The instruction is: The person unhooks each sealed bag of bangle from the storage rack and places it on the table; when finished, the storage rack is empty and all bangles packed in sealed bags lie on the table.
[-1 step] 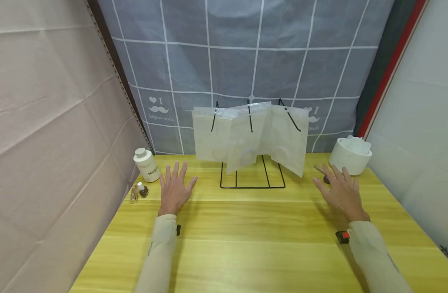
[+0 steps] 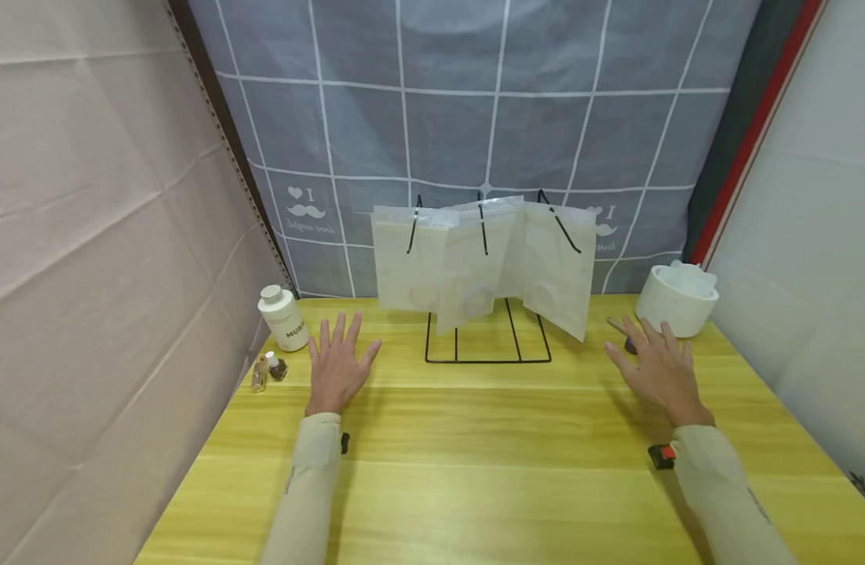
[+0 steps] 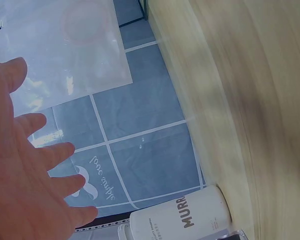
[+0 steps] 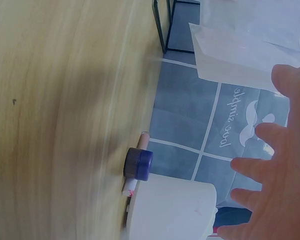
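Observation:
My left hand (image 2: 337, 361) lies flat on the yellow wooden table (image 2: 475, 463) with fingers spread, holding nothing; the left wrist view shows the left hand (image 3: 25, 170) with straight fingers. My right hand (image 2: 655, 365) is spread the same way near the right edge, and the right wrist view shows the right hand (image 4: 275, 175) empty. Between them stands a black wire rack (image 2: 486, 349) hung with translucent zip bags (image 2: 475, 263). A small purple-capped item (image 4: 138, 164) lies just beyond my right fingertips.
A white bottle (image 2: 282, 316) and small vials (image 2: 270, 367) stand left of my left hand. A white round container (image 2: 677, 300) sits at the back right. A grey checked cloth (image 2: 475, 102) hangs behind the table, with fabric walls on both sides.

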